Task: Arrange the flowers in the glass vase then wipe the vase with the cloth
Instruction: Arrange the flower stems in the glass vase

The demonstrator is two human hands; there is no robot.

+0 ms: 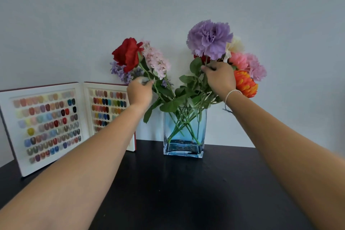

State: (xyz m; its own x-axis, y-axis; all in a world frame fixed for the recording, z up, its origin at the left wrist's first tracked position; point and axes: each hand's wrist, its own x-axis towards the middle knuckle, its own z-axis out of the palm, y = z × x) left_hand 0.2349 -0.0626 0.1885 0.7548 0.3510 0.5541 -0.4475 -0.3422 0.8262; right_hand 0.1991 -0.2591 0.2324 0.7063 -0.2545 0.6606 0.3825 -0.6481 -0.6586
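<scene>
Stems cross inside your blue glass vase (184,132); left hand (139,91) pinches the rose stem (149,78), right hand (220,77) the purple carnation (209,37). Bare tabletop (186,192) at 6 o'clock.

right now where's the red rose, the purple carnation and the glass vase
red rose (127,54), head view, on the middle of the bloom
purple carnation (209,39), head view, on the centre of the petals
glass vase (183,150), head view, on the thick clear base of the front wall
</scene>
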